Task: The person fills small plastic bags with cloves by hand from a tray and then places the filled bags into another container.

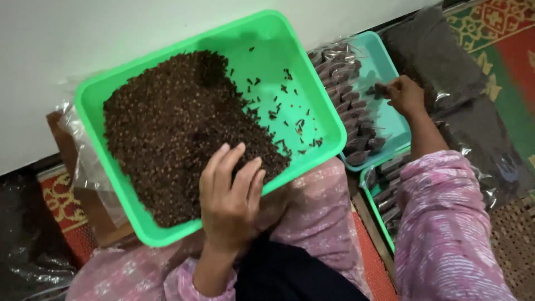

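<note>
The left hand [231, 195] lies flat with fingers spread on the cloves [178, 131] in the green tray [312, 83], while the right hand [404, 96], reaching far right, pinches 1 small filled packet [380, 88] over the teal tray [390, 125].

We see a plain white wall [83, 33] at top, a patterned red-green rug [501, 33] at rt, woven mat [515, 245] at lower rt; soft even light.
</note>
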